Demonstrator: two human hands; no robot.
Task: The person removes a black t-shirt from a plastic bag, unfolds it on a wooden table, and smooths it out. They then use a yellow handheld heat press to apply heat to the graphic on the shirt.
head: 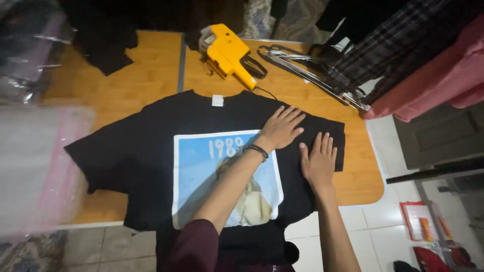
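Observation:
A black T-shirt [141,151] with a large blue picture print lies spread flat, front up, on a wooden table [151,75]. My left hand [281,127], a dark band on its wrist, presses flat with fingers apart on the shirt's right shoulder. My right hand [318,160] lies flat on the right sleeve just beside it, fingers together. Neither hand holds anything. The shirt's hem hangs over the table's near edge.
A yellow hand-held label gun [228,54] lies behind the collar. Several wire hangers [312,75] lie at the back right, under hanging plaid and pink garments [433,65]. Dark cloth [106,45] lies back left. Clear plastic bags [35,166] sit at the left. White floor tiles show on the right.

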